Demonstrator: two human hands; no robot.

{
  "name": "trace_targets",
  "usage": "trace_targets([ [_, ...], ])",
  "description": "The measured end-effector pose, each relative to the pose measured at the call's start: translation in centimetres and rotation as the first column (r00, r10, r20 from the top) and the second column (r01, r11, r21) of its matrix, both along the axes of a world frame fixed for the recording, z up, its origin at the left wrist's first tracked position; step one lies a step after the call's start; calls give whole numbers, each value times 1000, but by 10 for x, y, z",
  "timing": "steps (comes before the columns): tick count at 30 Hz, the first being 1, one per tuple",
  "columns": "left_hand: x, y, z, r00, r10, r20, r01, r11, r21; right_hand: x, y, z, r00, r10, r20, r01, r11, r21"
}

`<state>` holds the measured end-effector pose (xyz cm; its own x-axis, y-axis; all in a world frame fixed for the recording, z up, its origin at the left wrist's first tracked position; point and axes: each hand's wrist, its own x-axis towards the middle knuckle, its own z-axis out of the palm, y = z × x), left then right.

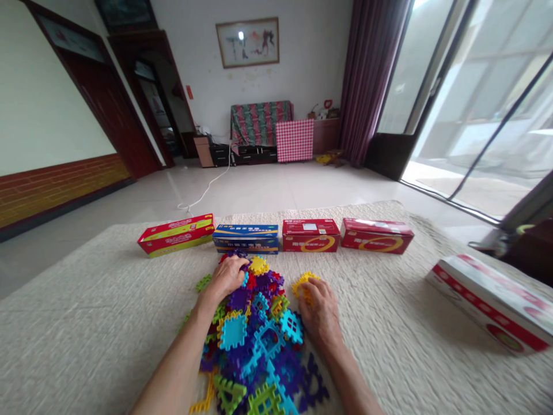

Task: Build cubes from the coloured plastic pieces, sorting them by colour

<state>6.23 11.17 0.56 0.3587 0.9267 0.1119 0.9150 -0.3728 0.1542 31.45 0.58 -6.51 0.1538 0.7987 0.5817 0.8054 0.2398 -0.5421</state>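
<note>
from the near edge both bare forearms reach forward, palms down, one along each side of a long pile of plastic pieces (254, 324). the pieces are flat with notched, tooth-like edges, in purple, cyan, green, yellow and red, heaped loosely on a cream cloth (108, 300) with a ridged texture. nearest lie a green triangular piece (228, 395) with a cut-out middle and a green window-patterned piece (264, 400); farther up the pile a cyan square (233, 332) lies over a yellow edge.

the right hand (322, 308) rests low just right of the pile, wrist bent slightly inward, its grip nearly closed, thumb and fingers on a yellow piece (305, 283); whether that is raised off the cloth i cannot tell. the left hand (228, 274) is a little farther out, over the pile's far end, fingers bent down among dark purple pieces; its grip is partly hidden, and i cannot tell whether it has hold of one.

off to the right sits a white and red box (488, 305). beyond the pile stand a red and lime box (177, 236), a blue box (246, 239) and two red boxes (310, 236) in a row. behind them is the pale tiled floor (259, 187), then a framed picture (248, 43) on the wall.
</note>
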Motion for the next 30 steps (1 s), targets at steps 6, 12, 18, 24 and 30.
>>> trace_targets([
  [6, -13, -4, 24, 996, 45, -72, -55, 987, -153, -1, 0, 0, 1000, -6, -6, 6, 1000, -15],
  [12, 22, 4, 34, 998, -40, -44, 39, 999, -24, -2, 0, -1, 1000, -15, -4, 15, 1000, -21],
  [18, 48, 16, 16, 991, -12, -134, -4, 993, -116, -2, -1, 0, 1000, -5, -17, 4, 999, -39],
  [24, 48, 18, 15, 998, 28, -59, -32, 997, -65, -1, 3, -7, 996, -22, -87, 24, 1000, 19],
  [30, 80, -1, 27, 988, -63, 142, 73, 995, -67, 0, 4, 2, 963, -99, -251, 142, 977, 159],
])
